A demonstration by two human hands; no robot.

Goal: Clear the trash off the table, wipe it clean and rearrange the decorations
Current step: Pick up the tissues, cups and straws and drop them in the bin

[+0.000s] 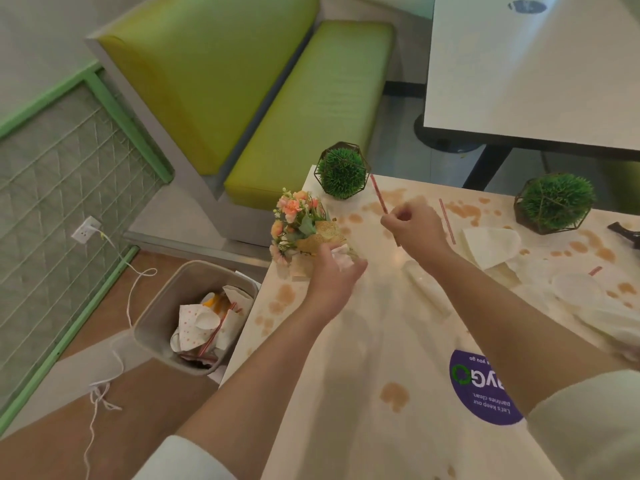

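Note:
My right hand (414, 228) pinches a red striped straw (378, 194) above the stained cream table (363, 341). My left hand (334, 271) grips a crumpled white napkin (341, 256) beside a small bouquet of orange flowers (298, 225) at the table's left edge. Another straw (446, 221) lies flat to the right. White napkins (490, 245) and a clear plastic lid (576, 289) lie on the right side. Two green ball plants in wire frames stand at the back, one at the left (343, 171) and one at the right (554, 202).
A grey trash bin (157, 317) with paper and straws inside stands on the floor left of the table. A green bench (304, 109) lies beyond it. A white cable (128, 296) trails across the floor. Another white table (536, 71) is at the back right.

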